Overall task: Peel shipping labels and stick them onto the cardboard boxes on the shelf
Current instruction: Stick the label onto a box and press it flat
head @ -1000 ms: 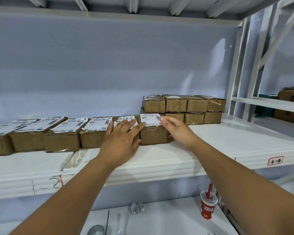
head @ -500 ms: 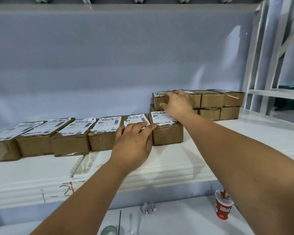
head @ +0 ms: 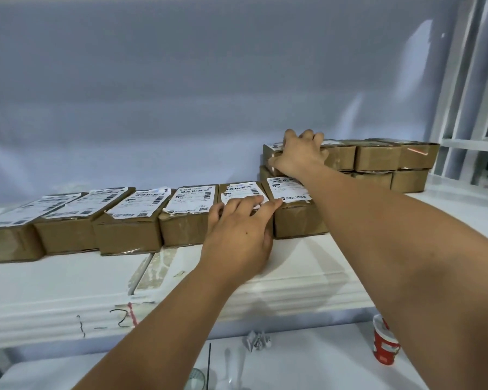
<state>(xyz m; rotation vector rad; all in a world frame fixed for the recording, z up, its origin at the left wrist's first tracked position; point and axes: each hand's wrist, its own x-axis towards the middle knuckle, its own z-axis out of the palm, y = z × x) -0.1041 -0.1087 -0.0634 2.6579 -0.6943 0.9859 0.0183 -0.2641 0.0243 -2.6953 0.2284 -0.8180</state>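
Top stacked box (head: 271, 149), towards the shelf's (head: 448, 209) back right corner, is clasped by right grip (head: 299, 156); left grip (head: 241, 229) is laid flat, uncurled, on labelled front-row box (head: 238, 188). It should be lifted straight, neighbours left undisturbed.

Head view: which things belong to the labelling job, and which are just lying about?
Job: row of labelled boxes; stacked boxes, right hand gripping the top-left box; left hand resting on a label.
Lying about: red cup; crumpled paper.
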